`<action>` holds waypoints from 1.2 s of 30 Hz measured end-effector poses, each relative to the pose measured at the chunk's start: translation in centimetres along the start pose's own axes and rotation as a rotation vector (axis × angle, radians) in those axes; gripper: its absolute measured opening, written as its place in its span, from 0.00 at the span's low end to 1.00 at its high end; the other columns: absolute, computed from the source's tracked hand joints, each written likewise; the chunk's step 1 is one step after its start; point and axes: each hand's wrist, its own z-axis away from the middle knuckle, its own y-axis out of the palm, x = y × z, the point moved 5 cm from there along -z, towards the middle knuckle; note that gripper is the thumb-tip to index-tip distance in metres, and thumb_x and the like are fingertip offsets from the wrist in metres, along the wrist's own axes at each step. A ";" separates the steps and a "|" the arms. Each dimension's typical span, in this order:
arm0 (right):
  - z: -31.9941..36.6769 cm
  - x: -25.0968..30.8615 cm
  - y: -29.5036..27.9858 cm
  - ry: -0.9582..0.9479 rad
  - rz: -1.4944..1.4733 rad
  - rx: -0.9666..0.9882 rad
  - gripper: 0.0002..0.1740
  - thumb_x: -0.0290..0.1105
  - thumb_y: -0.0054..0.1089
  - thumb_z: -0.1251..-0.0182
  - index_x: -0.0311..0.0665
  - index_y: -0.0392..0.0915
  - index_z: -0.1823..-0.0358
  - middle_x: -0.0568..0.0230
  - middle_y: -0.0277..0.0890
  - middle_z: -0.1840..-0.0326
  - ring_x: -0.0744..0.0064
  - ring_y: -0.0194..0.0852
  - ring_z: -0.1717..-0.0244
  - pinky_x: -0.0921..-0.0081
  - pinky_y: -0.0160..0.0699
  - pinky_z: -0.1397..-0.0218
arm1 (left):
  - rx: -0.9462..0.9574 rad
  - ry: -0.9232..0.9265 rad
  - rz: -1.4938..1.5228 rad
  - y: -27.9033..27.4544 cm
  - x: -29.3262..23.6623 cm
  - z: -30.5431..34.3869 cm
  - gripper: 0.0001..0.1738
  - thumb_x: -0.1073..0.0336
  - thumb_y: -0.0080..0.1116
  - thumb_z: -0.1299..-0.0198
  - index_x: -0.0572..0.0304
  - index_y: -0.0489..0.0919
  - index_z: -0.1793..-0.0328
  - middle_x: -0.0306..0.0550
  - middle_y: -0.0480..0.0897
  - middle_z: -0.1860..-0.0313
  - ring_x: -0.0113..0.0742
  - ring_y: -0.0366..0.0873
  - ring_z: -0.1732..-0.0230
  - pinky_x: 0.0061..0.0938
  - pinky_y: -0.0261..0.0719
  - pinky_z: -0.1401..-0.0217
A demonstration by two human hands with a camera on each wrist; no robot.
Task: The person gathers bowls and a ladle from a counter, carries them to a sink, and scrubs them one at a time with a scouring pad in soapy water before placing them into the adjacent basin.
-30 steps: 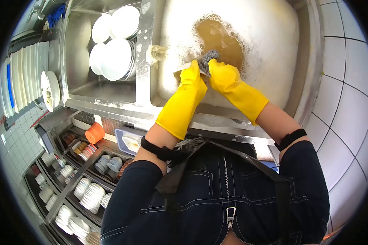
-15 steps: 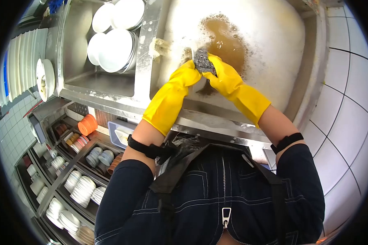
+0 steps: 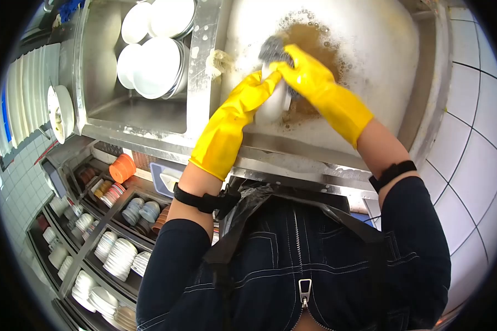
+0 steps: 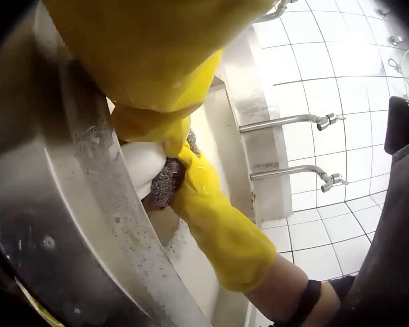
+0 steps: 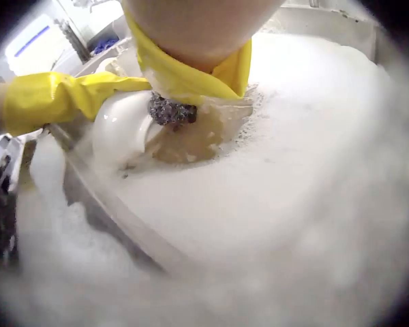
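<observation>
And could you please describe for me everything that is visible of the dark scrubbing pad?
The scrubbing pad is dark grey and rough, a tangle of fine strands that looks like metal wire. It is bunched up, with no handle visible, and is blurred in the head view. The right hand grips it against the white dish, above the foamy water. The hand hides part of it, so its full outline cannot be told.

Your head camera looks down on the sink (image 3: 292,165); your left-wrist view, close by its near edge, faces the taps (image 4: 286,121); your right-wrist view looks low across the foam (image 5: 279,191); both wrist views share the scourer (image 5: 169,110).
</observation>
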 end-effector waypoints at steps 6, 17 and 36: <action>-2.4 -1.8 -0.4 0.176 0.043 0.080 0.30 0.55 0.53 0.35 0.42 0.71 0.39 0.50 0.79 0.50 0.56 0.78 0.51 0.68 0.73 0.45 | -0.173 -0.110 0.118 0.8 -1.9 1.6 0.24 0.57 0.61 0.34 0.61 0.76 0.37 0.40 0.80 0.48 0.28 0.75 0.50 0.23 0.74 0.48; 0.8 -8.1 2.5 0.698 -1.243 -0.251 0.19 0.36 0.60 0.31 0.30 0.76 0.46 0.56 0.81 0.53 0.62 0.82 0.58 0.65 0.83 0.55 | -0.178 0.233 0.730 0.4 -5.5 0.4 0.21 0.54 0.55 0.30 0.59 0.76 0.37 0.44 0.82 0.46 0.31 0.80 0.47 0.27 0.79 0.46; 3.3 -7.0 -1.3 0.650 -0.179 -0.495 0.36 0.57 0.56 0.34 0.35 0.71 0.37 0.45 0.78 0.45 0.50 0.77 0.44 0.65 0.72 0.40 | -0.211 0.259 0.796 1.8 -3.2 0.2 0.31 0.41 0.48 0.30 0.54 0.70 0.32 0.42 0.78 0.40 0.34 0.79 0.45 0.29 0.80 0.50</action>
